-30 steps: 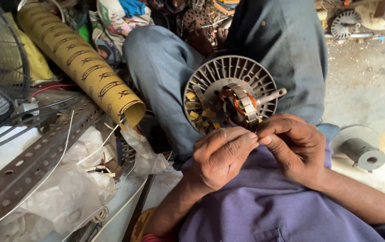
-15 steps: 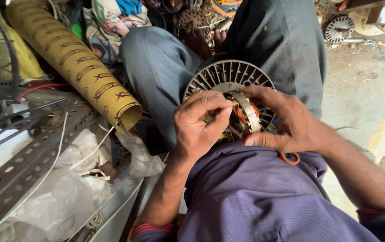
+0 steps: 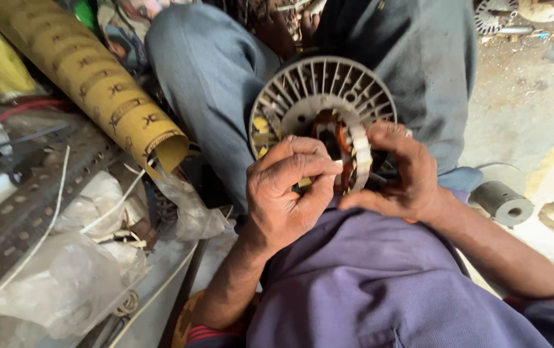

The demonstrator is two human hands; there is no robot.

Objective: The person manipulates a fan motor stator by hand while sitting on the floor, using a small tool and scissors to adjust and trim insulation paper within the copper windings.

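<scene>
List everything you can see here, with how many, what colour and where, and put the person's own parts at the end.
motor housing: one, pale grey, slotted, centre on the lap
winding core: one, copper and white, inside the housing
roll: one, yellow-brown, upper left, lying slantwise
perforated strip: one, grey metal, left
plastic bags: several, clear, lower left
wires: a few, white, across the bags
cylinder: one, grey metal, on the floor at right
trousers: grey-blue, top centre
shirt: purple, bottom centre
left hand: one, fingers on the core's left side
right hand: one, gripping the core's right side
</scene>
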